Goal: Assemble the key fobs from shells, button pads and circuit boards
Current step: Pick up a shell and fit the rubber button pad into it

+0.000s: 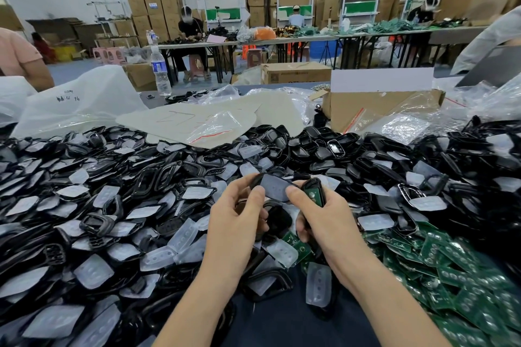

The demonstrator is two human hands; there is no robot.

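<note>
Head view: left hand [236, 214] fingers [255, 197] pinch the shell [254, 179]; right hand [324, 217] grips the circuit board [317, 195], thumb on the button pad [275, 187]. Seat its edges evenly.

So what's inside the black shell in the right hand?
A green circuit board sits inside the black shell that the right hand grips. Only part of the board shows; the hand covers the rest, and anything under the board is hidden.

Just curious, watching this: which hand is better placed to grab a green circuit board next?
Probably the right hand: the green circuit boards are heaped on its side, close by. The left hand sits by black shells and would have to cross over.
</note>
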